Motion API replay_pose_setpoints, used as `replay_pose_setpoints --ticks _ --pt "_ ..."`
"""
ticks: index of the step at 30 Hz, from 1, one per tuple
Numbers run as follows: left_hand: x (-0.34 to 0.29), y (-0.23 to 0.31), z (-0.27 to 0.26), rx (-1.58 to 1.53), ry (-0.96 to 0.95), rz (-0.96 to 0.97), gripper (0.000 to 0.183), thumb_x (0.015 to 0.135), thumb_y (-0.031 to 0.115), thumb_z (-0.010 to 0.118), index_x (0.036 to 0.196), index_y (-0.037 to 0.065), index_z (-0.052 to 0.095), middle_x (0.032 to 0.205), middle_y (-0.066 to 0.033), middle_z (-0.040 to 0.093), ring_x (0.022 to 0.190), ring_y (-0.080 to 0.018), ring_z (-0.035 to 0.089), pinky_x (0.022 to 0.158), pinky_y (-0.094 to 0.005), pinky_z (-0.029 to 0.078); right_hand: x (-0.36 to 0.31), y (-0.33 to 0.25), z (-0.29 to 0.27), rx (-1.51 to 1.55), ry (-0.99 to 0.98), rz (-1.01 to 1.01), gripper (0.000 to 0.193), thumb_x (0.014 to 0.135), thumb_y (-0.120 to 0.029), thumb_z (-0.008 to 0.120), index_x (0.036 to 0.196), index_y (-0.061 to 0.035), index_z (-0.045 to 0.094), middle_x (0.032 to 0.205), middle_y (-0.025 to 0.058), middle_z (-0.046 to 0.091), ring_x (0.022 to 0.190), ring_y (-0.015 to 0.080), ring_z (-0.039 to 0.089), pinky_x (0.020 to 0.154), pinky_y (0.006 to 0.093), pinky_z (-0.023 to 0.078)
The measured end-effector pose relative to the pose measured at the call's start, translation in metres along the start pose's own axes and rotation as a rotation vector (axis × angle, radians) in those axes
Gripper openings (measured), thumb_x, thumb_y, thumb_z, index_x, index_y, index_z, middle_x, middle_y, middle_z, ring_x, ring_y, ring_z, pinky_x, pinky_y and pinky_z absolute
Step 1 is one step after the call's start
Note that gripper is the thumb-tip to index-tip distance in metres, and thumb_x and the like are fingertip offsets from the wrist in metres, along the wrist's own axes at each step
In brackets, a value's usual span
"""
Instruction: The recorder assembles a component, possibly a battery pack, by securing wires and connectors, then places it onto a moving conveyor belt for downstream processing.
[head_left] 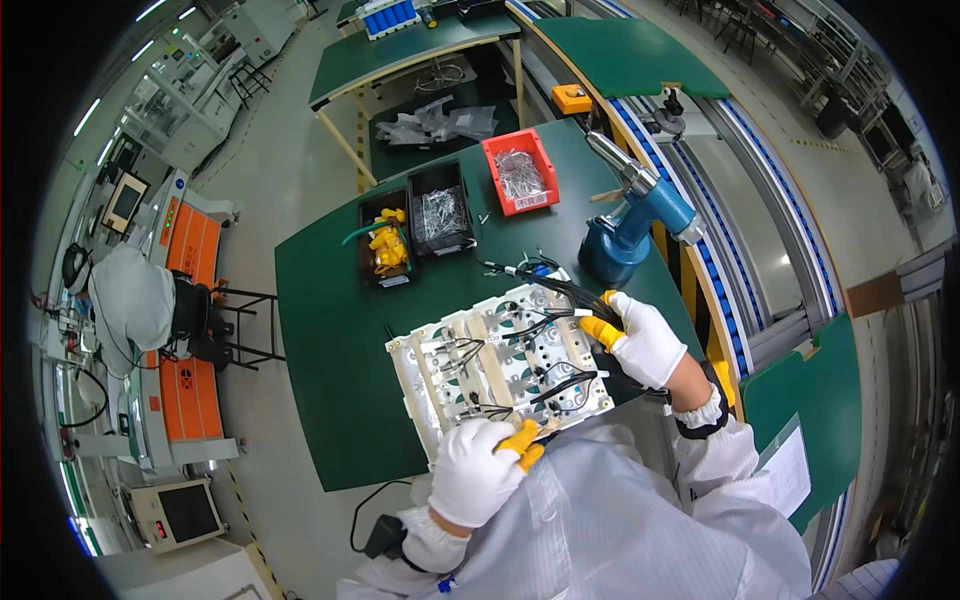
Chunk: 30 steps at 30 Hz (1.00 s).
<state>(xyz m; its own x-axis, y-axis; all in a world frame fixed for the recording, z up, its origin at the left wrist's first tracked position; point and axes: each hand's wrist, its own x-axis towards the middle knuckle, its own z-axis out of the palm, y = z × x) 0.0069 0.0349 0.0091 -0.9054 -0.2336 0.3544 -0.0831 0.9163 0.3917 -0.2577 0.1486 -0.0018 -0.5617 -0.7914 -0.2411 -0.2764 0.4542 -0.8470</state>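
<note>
A white plastic frame (480, 341) with metal plates and black wires lies on the green table in front of me. My right hand (643, 340), gloved in white with yellow fingertip covers, is closed on a bundle of black cables (572, 293) at the frame's right side. The cables run back over the frame's far edge. My left hand (480, 470), gloved the same way, is at the near edge of the frame with its fingers bent together. What lies between those fingertips, if anything, is hidden.
Beyond the frame stand a black bin of yellow parts (386, 243), a black bin of metal pieces (440, 212) and a red bin of rivets (520, 174). A blue rivet gun (628, 222) stands right of them. A roller conveyor (715, 268) runs along the right; another person (135, 305) is far left.
</note>
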Motion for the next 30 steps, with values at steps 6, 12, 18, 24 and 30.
replay_pose_setpoints --ticks 6,12,18,24,30 --pt "-0.001 0.002 0.012 -0.049 0.042 0.000 0.029 0.063 0.012 0.084 0.084 0.008 0.065 0.094 -0.0051 0.064 0.082 -0.0300 0.060 0.069 -0.0439 0.049 -0.003 0.001 -0.006 -0.174 0.070 -0.433 0.021 0.093 -0.010 0.068 0.112 -0.0036 0.064 0.100 0.0193 0.067 0.089 0.0385 0.066 0.079 0.0384 0.054" --pt "0.002 0.002 0.010 -0.197 0.142 -0.092 0.029 0.060 0.003 0.082 0.086 0.006 0.069 0.089 -0.0065 0.066 0.082 -0.0298 0.063 0.071 -0.0409 0.051 0.003 -0.010 -0.003 -0.257 0.001 -0.268 0.028 0.096 -0.023 0.057 0.116 -0.0057 0.065 0.101 0.0219 0.068 0.095 0.0421 0.065 0.082 0.0445 0.053" --pt "-0.004 0.029 -0.064 -0.464 0.205 -0.245 0.023 0.069 0.005 0.082 0.085 0.003 0.065 0.088 -0.0075 0.064 0.082 -0.0274 0.061 0.072 -0.0341 0.049 0.008 -0.025 0.008 -0.498 -0.020 0.096 0.035 0.094 -0.030 0.052 0.117 -0.0075 0.067 0.100 0.0225 0.072 0.094 0.0410 0.068 0.085 0.0489 0.054" --pt "-0.020 -0.048 -0.139 -0.161 0.898 -0.839 0.011 0.091 0.005 0.063 0.100 -0.001 0.062 0.091 -0.0073 0.064 0.082 -0.0158 0.058 0.074 -0.0277 0.047 0.013 -0.039 0.026 -0.478 0.105 0.160 0.037 0.094 -0.033 0.052 0.119 -0.0084 0.065 0.100 0.0220 0.072 0.094 0.0398 0.069 0.085 0.0487 0.054" --pt "-0.113 -0.261 -0.023 0.397 0.475 -1.124 0.043 0.085 0.024 0.078 0.117 -0.001 0.063 0.108 -0.0161 0.066 0.102 -0.0300 0.063 0.092 -0.0404 0.049 0.018 -0.046 0.036 -0.387 0.106 0.249 0.037 0.093 -0.034 0.054 0.118 -0.0092 0.065 0.104 0.0220 0.072 0.097 0.0400 0.069 0.087 0.0484 0.054"
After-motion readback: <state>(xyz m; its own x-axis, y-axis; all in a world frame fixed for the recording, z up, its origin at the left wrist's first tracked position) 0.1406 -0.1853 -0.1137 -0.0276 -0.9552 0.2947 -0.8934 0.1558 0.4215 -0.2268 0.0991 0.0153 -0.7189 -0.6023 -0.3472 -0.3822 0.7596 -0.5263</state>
